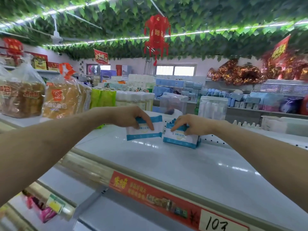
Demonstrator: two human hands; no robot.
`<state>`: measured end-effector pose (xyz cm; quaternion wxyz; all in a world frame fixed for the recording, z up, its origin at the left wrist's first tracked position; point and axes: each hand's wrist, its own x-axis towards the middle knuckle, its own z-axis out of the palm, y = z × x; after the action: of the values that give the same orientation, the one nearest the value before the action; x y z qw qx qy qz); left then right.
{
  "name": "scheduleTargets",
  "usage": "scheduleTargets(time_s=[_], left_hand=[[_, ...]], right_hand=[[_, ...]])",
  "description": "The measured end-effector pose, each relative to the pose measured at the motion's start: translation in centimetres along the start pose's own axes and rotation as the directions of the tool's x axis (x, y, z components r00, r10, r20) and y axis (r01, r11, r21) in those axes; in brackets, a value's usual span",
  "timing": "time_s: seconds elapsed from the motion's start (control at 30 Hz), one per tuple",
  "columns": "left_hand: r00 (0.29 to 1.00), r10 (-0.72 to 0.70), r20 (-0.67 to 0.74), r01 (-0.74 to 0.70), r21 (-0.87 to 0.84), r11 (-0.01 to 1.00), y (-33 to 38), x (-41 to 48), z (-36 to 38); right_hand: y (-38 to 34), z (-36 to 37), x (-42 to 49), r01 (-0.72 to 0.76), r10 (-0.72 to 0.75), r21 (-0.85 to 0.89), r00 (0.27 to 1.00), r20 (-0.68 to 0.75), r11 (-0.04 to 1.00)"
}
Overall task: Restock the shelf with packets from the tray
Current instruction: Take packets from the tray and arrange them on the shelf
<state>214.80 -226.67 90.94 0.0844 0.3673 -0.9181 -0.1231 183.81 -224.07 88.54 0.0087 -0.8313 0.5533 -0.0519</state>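
Though side by side, two packets (144, 130) (180, 139)

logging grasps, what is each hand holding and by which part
The left hand grips the left packet by its top edge; the right hand grips the right packet by its top.

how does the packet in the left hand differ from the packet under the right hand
The left packet is alone, gripped from above by the left hand; the right packet has more packets behind it, the right hand pinching its top. The right packet plainly rests on the shelf; whether the left packet touches it is unclear. Both are white with blue bands.
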Motion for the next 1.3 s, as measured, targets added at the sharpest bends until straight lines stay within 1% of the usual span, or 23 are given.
scheduleTargets(time_s=[0.13,0.37,0.47,0.6,0.67,0.8,0.93,1.1,1.2,1.3], left_hand=[[0.999,0.017,0.052,-0.017,-0.001,1.0,0.6,1.9,0.5],[0.989,0.103,0.108,-0.1,-0.031,0.994,2.9,6.1,0.9],[0.974,0.152,0.166,-0.15,-0.026,0.988,4.3,8.2,1.3],[0.95,0.204,0.236,-0.215,0.021,0.976,5.7,10.4,2.7],[0.941,0.222,0.256,-0.232,0.008,0.973,6.2,11.2,3.3],[0.942,0.254,0.221,-0.267,0.032,0.963,6.7,12.1,4.1],[0.946,0.301,0.118,-0.312,0.089,0.946,6.0,12.7,5.2],[0.949,0.309,0.064,-0.315,0.16,0.935,5.5,12.9,6.1],[0.952,0.305,0.025,-0.306,0.151,0.94,5.3,12.3,6.0],[0.955,0.296,-0.007,-0.293,0.119,0.949,4.7,10.8,5.1]], right_hand=[[0.7,-0.1,-0.1,0.007,-0.008,-0.006,0.999,-0.044,1.0],[2.6,-2.1,-1.8,-0.038,0.049,0.079,0.989,-0.142,0.996],[3.5,-3.1,-2.8,-0.057,0.071,0.08,0.979,-0.191,0.995],[4.5,-3.8,-4.0,-0.097,0.116,0.091,0.966,-0.23,0.991],[5.0,-3.9,-4.5,-0.104,0.126,0.1,0.962,-0.242,0.99],[5.5,-3.8,-5.3,-0.108,0.133,0.11,0.958,-0.255,0.988],[5.6,-3.5,-5.2,-0.118,0.14,0.102,0.961,-0.24,0.988],[5.0,-3.0,-4.0,-0.119,0.137,0.093,0.966,-0.219,0.989],[4.4,-3.0,-3.1,-0.105,0.121,0.082,0.969,-0.215,0.991],[3.5,-3.3,-2.6,-0.086,0.107,0.106,0.972,-0.209,0.991]])
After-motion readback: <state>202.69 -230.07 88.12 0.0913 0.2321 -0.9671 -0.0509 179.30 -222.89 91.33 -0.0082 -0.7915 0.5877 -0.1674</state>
